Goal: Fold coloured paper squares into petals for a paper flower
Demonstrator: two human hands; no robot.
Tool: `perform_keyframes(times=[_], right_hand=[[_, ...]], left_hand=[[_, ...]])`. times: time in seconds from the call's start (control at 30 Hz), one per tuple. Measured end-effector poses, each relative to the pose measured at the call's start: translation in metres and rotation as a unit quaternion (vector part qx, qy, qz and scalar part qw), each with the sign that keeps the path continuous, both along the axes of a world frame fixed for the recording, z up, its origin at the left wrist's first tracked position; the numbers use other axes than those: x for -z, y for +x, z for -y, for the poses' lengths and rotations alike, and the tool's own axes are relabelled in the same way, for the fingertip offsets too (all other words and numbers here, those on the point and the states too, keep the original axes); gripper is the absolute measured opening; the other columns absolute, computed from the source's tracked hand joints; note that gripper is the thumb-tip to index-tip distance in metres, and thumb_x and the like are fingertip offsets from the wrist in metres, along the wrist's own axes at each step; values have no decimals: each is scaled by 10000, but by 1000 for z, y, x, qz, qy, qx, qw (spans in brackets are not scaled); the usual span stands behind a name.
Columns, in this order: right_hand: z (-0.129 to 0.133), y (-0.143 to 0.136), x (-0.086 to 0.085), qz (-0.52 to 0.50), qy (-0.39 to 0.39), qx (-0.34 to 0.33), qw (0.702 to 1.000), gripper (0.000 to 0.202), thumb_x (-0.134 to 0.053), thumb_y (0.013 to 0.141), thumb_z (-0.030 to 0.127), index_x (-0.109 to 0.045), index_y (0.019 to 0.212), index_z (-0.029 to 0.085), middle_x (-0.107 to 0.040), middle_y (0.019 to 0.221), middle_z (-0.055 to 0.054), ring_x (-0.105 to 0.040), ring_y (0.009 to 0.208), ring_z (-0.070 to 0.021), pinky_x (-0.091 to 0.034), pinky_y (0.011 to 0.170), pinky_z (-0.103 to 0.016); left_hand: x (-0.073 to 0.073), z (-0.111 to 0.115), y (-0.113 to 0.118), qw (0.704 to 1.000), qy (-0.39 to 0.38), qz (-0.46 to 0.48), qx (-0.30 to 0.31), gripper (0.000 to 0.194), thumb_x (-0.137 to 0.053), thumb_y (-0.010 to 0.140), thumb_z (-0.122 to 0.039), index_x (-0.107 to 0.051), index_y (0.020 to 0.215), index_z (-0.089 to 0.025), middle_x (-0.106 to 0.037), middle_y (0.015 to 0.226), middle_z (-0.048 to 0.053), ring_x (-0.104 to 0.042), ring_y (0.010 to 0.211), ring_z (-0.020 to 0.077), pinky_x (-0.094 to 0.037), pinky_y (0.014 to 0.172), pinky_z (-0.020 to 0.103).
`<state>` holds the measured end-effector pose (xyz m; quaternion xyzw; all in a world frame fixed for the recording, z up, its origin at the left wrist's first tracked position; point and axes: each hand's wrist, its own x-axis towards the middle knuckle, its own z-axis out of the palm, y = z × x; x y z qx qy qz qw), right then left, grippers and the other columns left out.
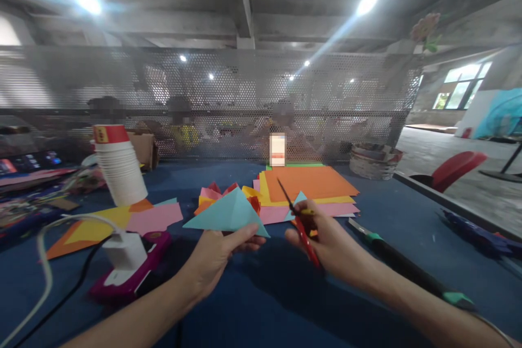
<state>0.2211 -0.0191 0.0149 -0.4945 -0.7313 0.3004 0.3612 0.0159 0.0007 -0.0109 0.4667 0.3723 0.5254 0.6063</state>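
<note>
A light blue sheet of paper folded into a triangle point(230, 212) is pinched in my left hand point(228, 247), its peak pointing up. My right hand point(312, 228) grips a pair of scissors point(305, 242) with red on the handle; the dark blades point up and to the left, apart from the blue paper. Behind the triangle lie folded paper pieces point(207, 194) in pink, yellow and orange, partly hidden by it. Beyond my right hand rests a stack of coloured paper point(312, 182), orange on top.
At left stand a purple power strip point(112, 285) with a white plug, loose coloured sheets point(153, 217) and stacked paper cups point(120, 168). A glue gun point(402, 255) lies by my right forearm. A basket point(375, 162) stands near the perforated metal screen point(228, 87).
</note>
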Motion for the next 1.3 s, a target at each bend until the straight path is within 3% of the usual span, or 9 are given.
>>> perform_keyframes(times=[0.23, 0.37, 0.63, 1.03, 1.3], right_hand=[[34, -16, -8, 49, -74, -89, 992, 303, -522, 868, 476, -391, 922, 208, -397, 739, 30, -361, 653, -126, -355, 572, -249], [30, -15, -3, 81, -76, -95, 989, 333, -498, 881, 520, -372, 858, 212, -359, 683, 52, -292, 582, -104, -287, 507, -239], [27, -15, 4, 77, -81, -121, 986, 435, -490, 860, 603, -318, 772, 214, -325, 665, 64, -244, 574, -94, -270, 507, -241], [26, -15, 10, 73, -76, -120, 987, 494, -422, 851, 692, -326, 771, 214, -337, 636, 63, -254, 546, -85, -239, 463, -226], [27, -16, 6, 73, -77, -121, 987, 466, -445, 863, 653, -313, 763, 218, -321, 629, 70, -246, 539, -81, -228, 456, -221]], left_hand=[[-4, -1, -2, 998, 3, 54, -11, 197, -817, 666, -283, -728, 776, -146, -751, 746, 22, -704, 713, 163, -569, 653, 214], [-6, 1, -2, 997, -1, 71, -12, 217, -831, 646, -290, -732, 756, -130, -753, 717, 29, -697, 686, 147, -564, 630, 190], [-8, 2, -2, 996, -9, 92, -3, 188, -818, 667, -267, -727, 782, -149, -759, 771, 11, -702, 727, 147, -568, 659, 201], [-7, 2, -2, 996, -19, 84, 12, 213, -812, 667, -265, -733, 814, -132, -765, 844, 51, -705, 776, 172, -569, 680, 220], [-7, 3, -2, 997, -12, 75, 13, 217, -803, 683, -269, -732, 836, -132, -763, 845, 48, -701, 790, 173, -570, 683, 217]])
